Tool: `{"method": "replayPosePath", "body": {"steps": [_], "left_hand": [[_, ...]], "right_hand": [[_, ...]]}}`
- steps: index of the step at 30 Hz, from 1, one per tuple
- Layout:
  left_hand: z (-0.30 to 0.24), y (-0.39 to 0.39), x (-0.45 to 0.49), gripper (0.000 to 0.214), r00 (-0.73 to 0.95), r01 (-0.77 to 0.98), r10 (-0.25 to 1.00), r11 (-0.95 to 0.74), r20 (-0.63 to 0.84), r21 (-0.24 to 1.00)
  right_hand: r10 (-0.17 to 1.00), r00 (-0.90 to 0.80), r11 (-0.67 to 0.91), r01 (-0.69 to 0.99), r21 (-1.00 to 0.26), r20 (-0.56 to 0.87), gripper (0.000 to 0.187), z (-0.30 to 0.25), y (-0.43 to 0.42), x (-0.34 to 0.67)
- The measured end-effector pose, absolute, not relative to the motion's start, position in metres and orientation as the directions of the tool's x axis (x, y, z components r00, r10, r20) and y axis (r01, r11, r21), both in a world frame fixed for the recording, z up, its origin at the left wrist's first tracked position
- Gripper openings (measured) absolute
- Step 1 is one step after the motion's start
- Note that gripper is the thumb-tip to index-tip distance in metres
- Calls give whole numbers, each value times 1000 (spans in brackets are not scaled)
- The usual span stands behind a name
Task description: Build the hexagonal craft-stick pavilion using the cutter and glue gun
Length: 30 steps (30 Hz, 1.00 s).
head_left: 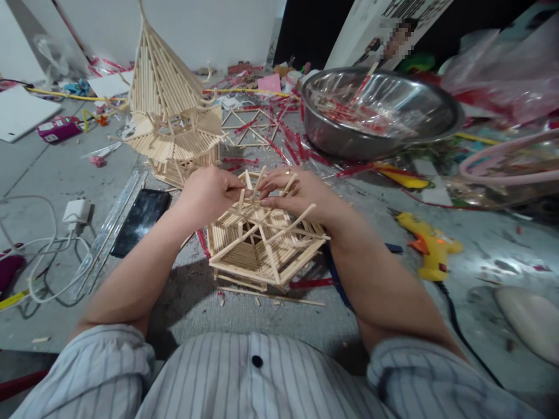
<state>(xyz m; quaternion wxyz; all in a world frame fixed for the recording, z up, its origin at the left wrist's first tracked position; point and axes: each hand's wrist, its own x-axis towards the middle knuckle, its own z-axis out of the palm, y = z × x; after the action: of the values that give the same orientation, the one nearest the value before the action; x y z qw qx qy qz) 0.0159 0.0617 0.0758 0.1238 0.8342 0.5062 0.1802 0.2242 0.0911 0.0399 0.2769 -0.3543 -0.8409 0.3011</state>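
A low, many-sided frame [244,265] built from pale wooden sticks lies in front of me, with short sticks jutting up from its spoked top. At its far side my left hand [207,195] is closed in a pinch, the fingertips at a thin wooden stick [259,181] near the middle. From the other side my right hand [301,195] reaches over the frame, thumb and fingers curled about the same spot. The exact grip of both hands is partly hidden by fingers and sticks. A finished-looking stick pagoda [163,87] with a pointed roof stands behind my left hand.
A steel bowl [379,145] with red-and-clear wrappers stands at back right. A yellow glue gun [430,244] with a cord lies right. At left are a black phone [142,221], a white charger [77,211] and tangled cables. A flat stick lattice [251,128] lies behind the frame.
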Motion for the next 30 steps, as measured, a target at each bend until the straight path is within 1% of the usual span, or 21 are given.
{"method": "replayPosePath", "body": {"steps": [3, 6, 11, 15, 17, 19, 24, 27, 30], "left_hand": [[74, 63, 18, 29, 389, 849, 910, -414, 143, 329], [74, 64, 17, 34, 410, 849, 901, -433, 141, 302], [69, 72, 16, 37, 536, 756, 825, -563, 178, 334], [64, 75, 14, 24, 590, 708, 785, -616, 191, 346], [63, 75, 11, 21, 615, 683, 766, -636, 187, 360], [66, 74, 7, 25, 638, 659, 751, -646, 170, 384], [75, 71, -2, 31, 682, 642, 728, -638, 64, 425], [79, 69, -3, 36, 700, 632, 713, -648, 47, 424], [81, 67, -4, 35, 712, 624, 701, -656, 38, 424]], "right_hand": [[760, -598, 569, 423, -705, 254, 10, 39, 91, 224], [749, -604, 587, 413, -696, 274, 11, 39, 91, 225], [758, -607, 574, 444, -688, 240, 11, 39, 89, 225], [755, -606, 581, 443, -683, 249, 16, 40, 89, 225], [756, -605, 580, 441, -685, 251, 17, 40, 88, 225], [772, -590, 555, 444, -704, 236, 16, 42, 86, 226], [828, -520, 470, 436, -767, 212, 14, 45, 81, 231], [841, -491, 471, 457, -755, 227, 13, 44, 79, 231], [853, -462, 474, 496, -727, 241, 10, 45, 78, 230]]}}
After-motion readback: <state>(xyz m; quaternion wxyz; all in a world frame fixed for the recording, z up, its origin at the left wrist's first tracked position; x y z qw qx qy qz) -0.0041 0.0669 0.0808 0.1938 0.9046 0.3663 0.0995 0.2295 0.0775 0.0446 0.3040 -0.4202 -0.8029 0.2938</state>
